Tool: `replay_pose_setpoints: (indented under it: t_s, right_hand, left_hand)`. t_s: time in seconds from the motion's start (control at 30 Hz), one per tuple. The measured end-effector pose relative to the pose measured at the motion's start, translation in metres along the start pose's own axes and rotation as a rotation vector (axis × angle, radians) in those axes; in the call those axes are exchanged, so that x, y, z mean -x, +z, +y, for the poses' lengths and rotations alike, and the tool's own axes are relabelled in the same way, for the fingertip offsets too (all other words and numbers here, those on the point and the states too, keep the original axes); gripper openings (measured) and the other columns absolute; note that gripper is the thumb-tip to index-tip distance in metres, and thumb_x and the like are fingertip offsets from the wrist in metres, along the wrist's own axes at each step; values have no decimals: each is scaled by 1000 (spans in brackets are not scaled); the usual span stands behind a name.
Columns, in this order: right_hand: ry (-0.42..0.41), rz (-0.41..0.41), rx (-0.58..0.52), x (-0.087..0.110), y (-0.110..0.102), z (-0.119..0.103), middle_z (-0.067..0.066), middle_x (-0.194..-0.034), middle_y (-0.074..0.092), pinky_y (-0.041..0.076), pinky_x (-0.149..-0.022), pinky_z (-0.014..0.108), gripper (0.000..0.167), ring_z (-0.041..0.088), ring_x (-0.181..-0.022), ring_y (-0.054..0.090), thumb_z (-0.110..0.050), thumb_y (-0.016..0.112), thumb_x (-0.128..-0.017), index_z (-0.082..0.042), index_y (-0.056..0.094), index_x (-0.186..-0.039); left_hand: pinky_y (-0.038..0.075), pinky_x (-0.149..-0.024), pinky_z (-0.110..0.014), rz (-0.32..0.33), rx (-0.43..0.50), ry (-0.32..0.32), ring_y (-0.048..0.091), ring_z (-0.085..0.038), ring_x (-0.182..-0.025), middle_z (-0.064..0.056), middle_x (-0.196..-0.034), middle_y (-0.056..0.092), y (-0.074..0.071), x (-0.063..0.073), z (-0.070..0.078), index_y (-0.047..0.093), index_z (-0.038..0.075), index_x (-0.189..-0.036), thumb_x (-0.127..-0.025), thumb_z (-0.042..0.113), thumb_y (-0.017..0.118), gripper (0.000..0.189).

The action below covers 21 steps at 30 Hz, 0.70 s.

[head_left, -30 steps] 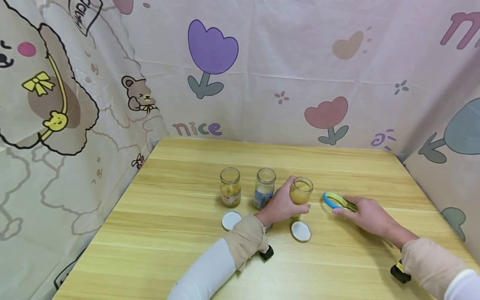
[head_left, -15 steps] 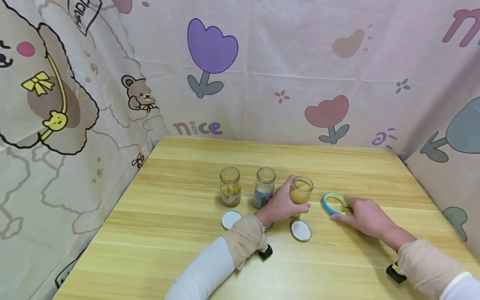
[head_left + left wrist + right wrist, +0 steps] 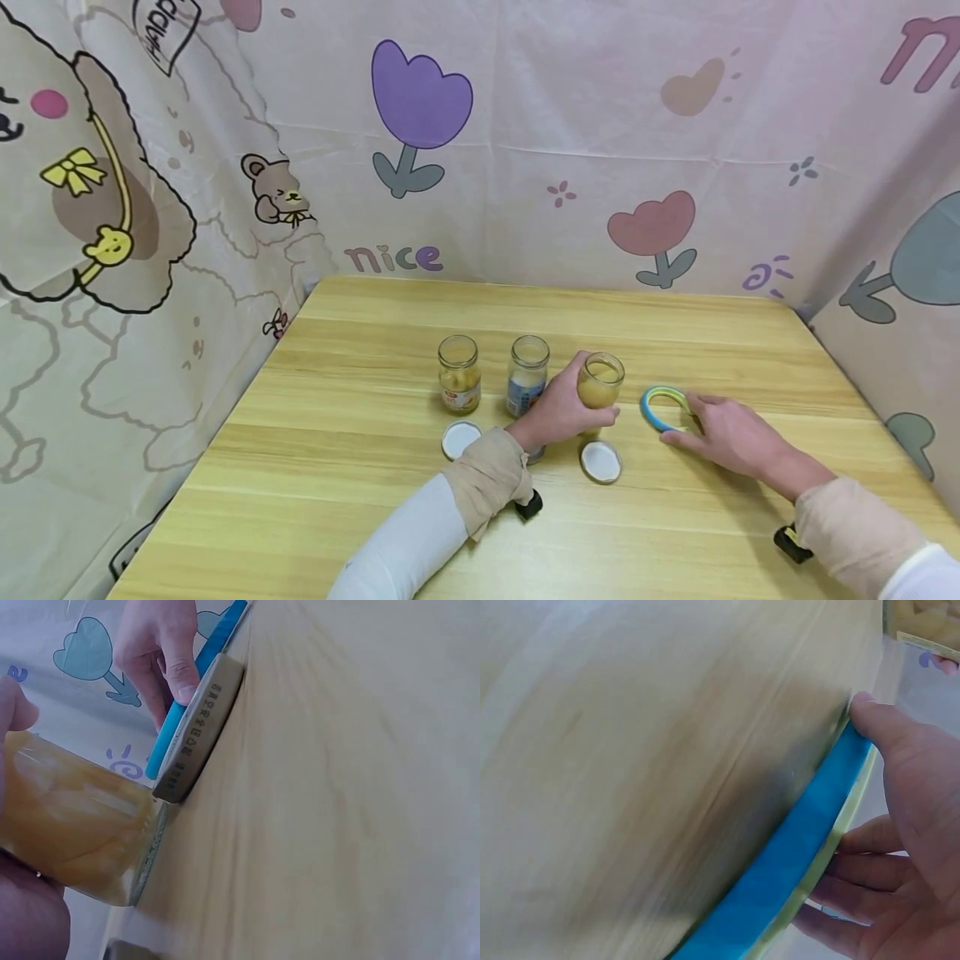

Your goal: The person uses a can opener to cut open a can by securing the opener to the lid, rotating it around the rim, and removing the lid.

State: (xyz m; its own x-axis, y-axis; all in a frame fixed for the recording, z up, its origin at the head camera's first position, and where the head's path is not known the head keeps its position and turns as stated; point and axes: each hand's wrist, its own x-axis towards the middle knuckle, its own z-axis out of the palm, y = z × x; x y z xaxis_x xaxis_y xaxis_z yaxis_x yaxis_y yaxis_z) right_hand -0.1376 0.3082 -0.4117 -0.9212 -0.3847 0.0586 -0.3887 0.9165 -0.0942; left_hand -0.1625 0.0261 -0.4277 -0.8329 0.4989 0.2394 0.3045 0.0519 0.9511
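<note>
My left hand grips an open glass jar with pale yellow pieces inside, standing upright on the table. At the right, my right hand pinches a blue and yellow-green ring-shaped tool, thumb at its near side and fingers at the far side. Its blue band lies along the tabletop in the right wrist view. An upturned jar lid sits just in front of the held jar; its printed edge shows in the left wrist view.
Two more open jars stand to the left: one with yellow contents and one with a blue label. Another upturned lid lies before them. A third lid is mostly hidden behind my left wrist. A printed cloth hangs behind the table.
The ring-shaped tool has gone from tilted to flatter on the table and moved slightly left and nearer, my right hand with it. My left hand and the jar have stayed put.
</note>
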Motion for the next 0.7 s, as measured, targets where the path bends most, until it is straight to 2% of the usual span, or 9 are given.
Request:
replay_pose_setpoints:
  t_s: [0.13,0.27,0.33,0.43,0.5,0.57,0.63,0.7]
  right_hand:
    - [4,-13,-11,1,-1,1,-1,-73,49,39,-58,29,82,12,-63,45,-61,72,-89,6,59,-134]
    - [-1,-10,-29,3,-1,2,-2,-71,46,39,-56,29,77,12,-63,45,-61,71,-90,1,57,-133]
    - [0,-8,-30,3,-1,2,-1,-75,50,42,-58,31,79,14,-67,48,-61,71,-90,1,56,-135]
    - [2,1,-23,3,0,2,13,-91,67,55,-66,43,83,20,-76,59,-62,71,-90,2,54,-139]
    - [7,3,-23,4,0,2,27,-109,70,59,-77,54,88,32,-88,69,-62,70,-90,3,50,-145]
    - [11,4,-27,5,1,2,38,-123,65,57,-86,62,92,47,-102,70,-62,69,-91,3,44,-150]
    - [14,2,-34,6,2,2,42,-127,61,55,-88,65,95,56,-109,65,-62,69,-92,3,38,-154]
    - [13,3,-42,6,2,3,43,-128,60,55,-88,65,97,58,-110,64,-61,68,-92,3,34,-156]
  left_hand:
    - [60,-78,-23,3,-31,-7,65,-3,-89,-2,-115,64,-1,0,0,46,23,-141,-87,16,79,64]
    - [59,-80,-23,23,-43,-17,65,-2,-93,1,-119,63,0,1,-1,43,25,-143,-86,22,83,70]
    - [59,-83,-23,43,-33,-25,65,-2,-96,3,-123,62,1,2,-1,40,27,-145,-85,25,85,75]
    - [57,-90,-24,78,-20,-38,65,-4,-103,4,-131,59,3,5,-2,34,28,-151,-84,31,86,85]
    - [54,-99,-28,91,-25,-52,64,-7,-113,5,-138,56,4,6,-1,28,30,-156,-85,37,85,91]
    - [48,-110,-35,93,-39,-73,57,-10,-129,8,-149,49,4,8,0,19,35,-161,-86,44,81,98]
    - [40,-120,-43,86,-49,-94,46,-13,-144,10,-158,40,4,11,1,8,42,-163,-88,50,76,101]
    - [31,-126,-48,81,-66,-109,33,-15,-153,14,-165,31,3,13,3,0,47,-162,-90,54,72,102]
